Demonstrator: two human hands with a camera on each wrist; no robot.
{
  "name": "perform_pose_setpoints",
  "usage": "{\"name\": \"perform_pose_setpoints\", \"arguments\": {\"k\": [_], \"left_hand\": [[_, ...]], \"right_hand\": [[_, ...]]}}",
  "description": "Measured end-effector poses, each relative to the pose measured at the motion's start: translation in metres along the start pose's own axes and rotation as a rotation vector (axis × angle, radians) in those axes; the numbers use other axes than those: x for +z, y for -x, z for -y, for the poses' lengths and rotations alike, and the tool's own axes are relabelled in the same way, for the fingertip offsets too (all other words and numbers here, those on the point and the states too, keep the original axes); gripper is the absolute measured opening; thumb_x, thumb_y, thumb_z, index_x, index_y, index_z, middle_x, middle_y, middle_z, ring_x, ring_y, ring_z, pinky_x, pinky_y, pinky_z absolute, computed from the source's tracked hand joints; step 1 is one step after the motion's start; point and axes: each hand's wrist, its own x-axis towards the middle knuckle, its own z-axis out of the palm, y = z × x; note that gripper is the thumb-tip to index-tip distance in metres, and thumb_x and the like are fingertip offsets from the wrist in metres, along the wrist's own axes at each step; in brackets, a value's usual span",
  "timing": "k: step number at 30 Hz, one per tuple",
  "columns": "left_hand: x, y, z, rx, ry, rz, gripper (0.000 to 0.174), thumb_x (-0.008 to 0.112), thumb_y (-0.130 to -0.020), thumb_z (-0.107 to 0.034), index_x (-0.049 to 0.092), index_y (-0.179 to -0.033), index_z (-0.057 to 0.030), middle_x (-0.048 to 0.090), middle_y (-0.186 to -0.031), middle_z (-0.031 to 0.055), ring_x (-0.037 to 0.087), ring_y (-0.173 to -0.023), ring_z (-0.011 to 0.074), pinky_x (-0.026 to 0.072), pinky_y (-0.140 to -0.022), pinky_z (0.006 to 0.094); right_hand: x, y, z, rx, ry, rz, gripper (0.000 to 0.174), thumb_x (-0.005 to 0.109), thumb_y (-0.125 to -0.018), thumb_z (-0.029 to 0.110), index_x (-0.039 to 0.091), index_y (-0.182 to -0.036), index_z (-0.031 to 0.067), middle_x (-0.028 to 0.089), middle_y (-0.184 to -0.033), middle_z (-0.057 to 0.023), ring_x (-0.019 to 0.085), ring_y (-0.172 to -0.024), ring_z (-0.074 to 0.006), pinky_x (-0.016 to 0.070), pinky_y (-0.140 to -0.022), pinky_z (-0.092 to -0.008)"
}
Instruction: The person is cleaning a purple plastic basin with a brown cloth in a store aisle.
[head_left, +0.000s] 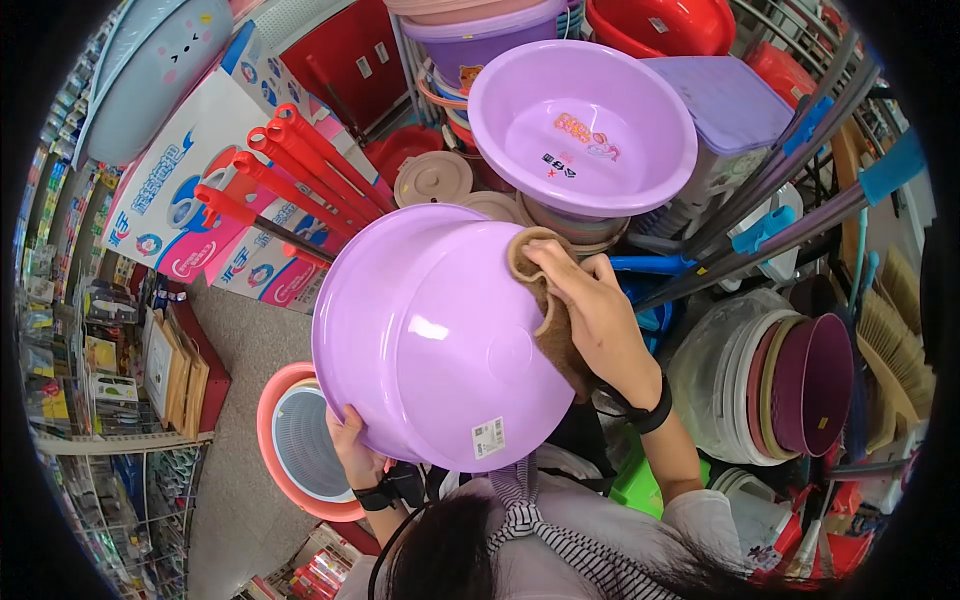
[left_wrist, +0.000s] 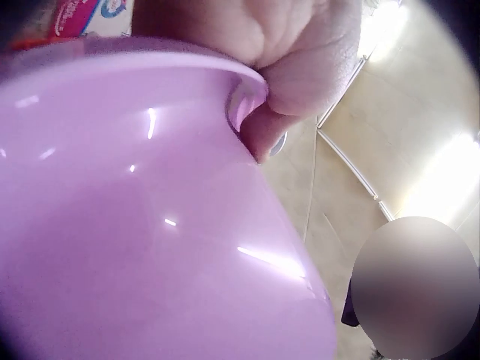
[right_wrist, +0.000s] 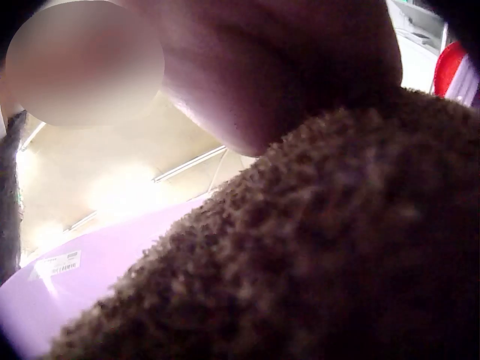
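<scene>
A purple basin [head_left: 440,330] is tilted with its underside and barcode sticker [head_left: 489,437] toward the head camera. The left hand [head_left: 355,450] grips its rim at the lower left; in the left wrist view that hand [left_wrist: 277,60] curls over the rim of the basin [left_wrist: 150,210]. At the basin's upper right, the right hand [head_left: 600,320] holds a brown cloth [head_left: 560,345] against the outer surface. The cloth [right_wrist: 300,240] fills much of the right wrist view, below the right hand [right_wrist: 285,67], with the basin [right_wrist: 112,255] behind it.
Another purple basin [head_left: 590,130] stands on a stack ahead. Red handles [head_left: 300,170] and a printed box [head_left: 180,190] are at the left. A pink basin with a grey basket [head_left: 310,440] sits on the floor at lower left. Stacked buckets [head_left: 800,385] and poles [head_left: 790,220] stand at the right.
</scene>
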Motion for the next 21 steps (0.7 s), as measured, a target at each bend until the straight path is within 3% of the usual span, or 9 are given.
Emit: {"name": "perform_pose_setpoints", "arguments": {"k": [4, 10, 12, 17, 21], "left_hand": [[-0.001, 0.000, 0.003, 0.014, 0.029, -0.083, 0.054, 0.062, -0.097, -0.024, 0.041, -0.136, 0.0065, 0.061, -0.123, 0.0201, 0.066, -0.105, 0.0273, 0.0569, -0.089, 0.0383], [0.005, -0.001, -0.002, -0.029, 0.033, -0.003, 0.053, 0.059, -0.098, -0.026, 0.041, -0.136, 0.0067, 0.060, -0.125, 0.0197, 0.066, -0.105, 0.0271, 0.0561, -0.091, 0.0386], [0.002, -0.002, 0.001, 0.003, 0.012, 0.003, 0.054, 0.061, -0.098, -0.025, 0.040, -0.136, 0.0066, 0.060, -0.124, 0.0197, 0.066, -0.105, 0.0270, 0.0560, -0.091, 0.0391], [0.006, 0.000, 0.004, 0.039, -0.020, 0.011, 0.056, 0.063, -0.096, -0.024, 0.039, -0.137, 0.0063, 0.060, -0.125, 0.0197, 0.065, -0.106, 0.0267, 0.0564, -0.090, 0.0386], [0.005, -0.001, 0.007, 0.066, -0.033, -0.014, 0.055, 0.061, -0.097, -0.024, 0.039, -0.138, 0.0061, 0.059, -0.126, 0.0200, 0.065, -0.107, 0.0262, 0.0567, -0.090, 0.0380]], "right_hand": [[0.005, 0.016, -0.014, 0.096, -0.013, 0.003, 0.055, 0.051, -0.083, -0.010, 0.055, -0.135, 0.0062, 0.058, -0.135, -0.0098, 0.048, -0.085, -0.0313, 0.0469, -0.084, -0.0351], [0.001, 0.019, -0.009, 0.119, -0.109, -0.025, 0.053, 0.051, -0.087, -0.009, 0.055, -0.137, 0.0080, 0.058, -0.134, -0.0107, 0.046, -0.085, -0.0302, 0.0464, -0.084, -0.0340], [0.002, 0.013, 0.000, 0.011, -0.056, -0.008, 0.051, 0.055, -0.088, -0.005, 0.055, -0.137, 0.0084, 0.059, -0.134, -0.0102, 0.045, -0.086, -0.0308, 0.0456, -0.084, -0.0349], [0.001, 0.007, 0.021, -0.037, 0.044, 0.021, 0.050, 0.059, -0.093, 0.018, 0.049, -0.140, 0.0056, 0.051, -0.142, -0.0071, 0.043, -0.086, -0.0310, 0.0407, -0.085, -0.0362], [0.006, 0.006, 0.003, -0.071, 0.114, -0.016, 0.050, 0.060, -0.093, 0.020, 0.050, -0.140, 0.0068, 0.054, -0.139, -0.0074, 0.042, -0.085, -0.0307, 0.0399, -0.086, -0.0367]]}}
